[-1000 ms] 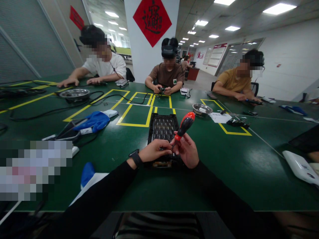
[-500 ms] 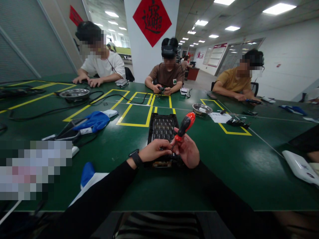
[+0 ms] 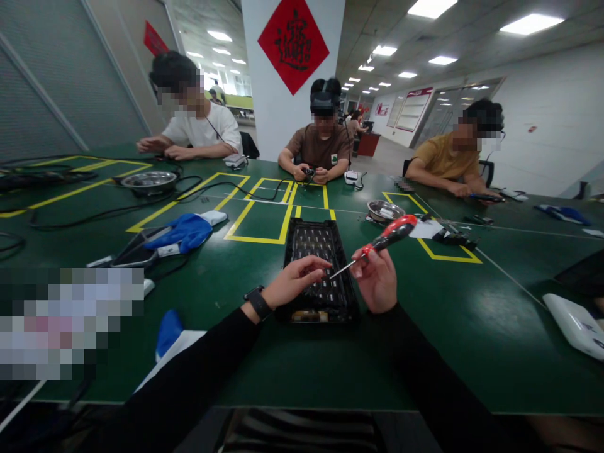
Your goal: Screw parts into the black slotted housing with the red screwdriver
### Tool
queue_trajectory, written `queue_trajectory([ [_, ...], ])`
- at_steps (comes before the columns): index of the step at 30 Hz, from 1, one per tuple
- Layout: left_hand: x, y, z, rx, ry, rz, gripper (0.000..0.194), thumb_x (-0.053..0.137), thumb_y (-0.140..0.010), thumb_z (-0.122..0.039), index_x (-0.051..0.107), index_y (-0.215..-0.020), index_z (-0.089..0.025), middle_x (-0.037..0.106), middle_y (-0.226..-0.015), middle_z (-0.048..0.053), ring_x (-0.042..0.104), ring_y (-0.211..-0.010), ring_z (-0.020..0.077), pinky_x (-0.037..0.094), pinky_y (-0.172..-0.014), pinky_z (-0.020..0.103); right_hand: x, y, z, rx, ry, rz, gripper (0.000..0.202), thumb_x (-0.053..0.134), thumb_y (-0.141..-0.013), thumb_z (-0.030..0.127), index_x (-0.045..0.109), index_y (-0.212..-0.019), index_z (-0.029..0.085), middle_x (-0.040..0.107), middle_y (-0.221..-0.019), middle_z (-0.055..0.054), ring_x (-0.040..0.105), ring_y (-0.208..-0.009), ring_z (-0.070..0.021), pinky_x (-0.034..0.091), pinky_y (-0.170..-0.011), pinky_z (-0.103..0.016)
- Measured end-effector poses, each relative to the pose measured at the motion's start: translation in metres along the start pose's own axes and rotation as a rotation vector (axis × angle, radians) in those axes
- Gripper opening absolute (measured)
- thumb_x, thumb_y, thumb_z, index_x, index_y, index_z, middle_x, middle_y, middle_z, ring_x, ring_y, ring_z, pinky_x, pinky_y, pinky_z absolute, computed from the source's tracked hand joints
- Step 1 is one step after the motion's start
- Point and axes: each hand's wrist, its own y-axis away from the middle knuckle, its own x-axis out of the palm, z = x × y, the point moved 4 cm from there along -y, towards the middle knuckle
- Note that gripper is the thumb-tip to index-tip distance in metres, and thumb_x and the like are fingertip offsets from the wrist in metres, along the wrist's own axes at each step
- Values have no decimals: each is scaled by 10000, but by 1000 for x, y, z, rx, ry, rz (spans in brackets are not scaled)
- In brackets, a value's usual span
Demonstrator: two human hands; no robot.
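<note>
A screwdriver [image 3: 392,234] with a red and black handle is held by my right hand [image 3: 379,283], its fingers closed round the collar where handle meets shaft. The handle leans up and to the right, and the thin metal shaft slants down to the left. Close to the tip is my left hand [image 3: 297,281], fingers stretched out with a gap between thumb and fingers; I see nothing held in it. Below both hands lies a black tray-like case [image 3: 346,305] with rows of small metallic pieces. A brownish part [image 3: 309,316] shows at its near end. The left hand hides some of the case.
Blue and white gloves [image 3: 182,233] lie on a black tray to the left. Metal bowls [image 3: 150,182] [image 3: 384,211] stand farther back. A white device [image 3: 573,324] sits at the right. Black cables cross the green table [image 3: 453,352]. Several people work across it.
The screwdriver has tipped from steep to a low slant, its handle going right. My right hand has moved right, and my left fingers have opened off the shaft. The view has shifted slightly.
</note>
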Motion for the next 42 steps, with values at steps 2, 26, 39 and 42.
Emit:
queue_trajectory([
  [2,-4,-1,3,-38,107,-48,313,422,-853,-356,527,-1077,-166,548,-860,33,516,-757,116,421,-719,261,-10,-6,-1,-30,-2,-66,31,476,-812,206,454,-833,201,631,-752,-2,516,-512,-81,403,-519,-222],
  [26,-14,-2,15,-89,533,-264,192,524,-797,-340,445,-780,-166,251,-514,-85,205,-393,19,156,-386,143,-11,3,-24,-29,411,29,97,516,-808,232,507,-886,175,650,-866,-30,621,-724,-154,453,-783,-356],
  [39,-16,-3,19,-65,433,-332,209,579,-746,-316,434,-794,-174,342,-533,-85,292,-425,21,226,-414,143,-20,0,-28,-14,208,-89,73,521,-779,217,517,-842,180,659,-769,-16,604,-623,-133,471,-707,-323],
  [42,-18,-3,23,-73,351,-368,213,582,-742,-314,456,-843,-174,388,-609,-71,338,-462,23,256,-427,146,-26,-3,-31,9,45,-150,61,502,-773,225,513,-817,185,658,-731,-15,599,-587,-130,472,-627,-290],
])
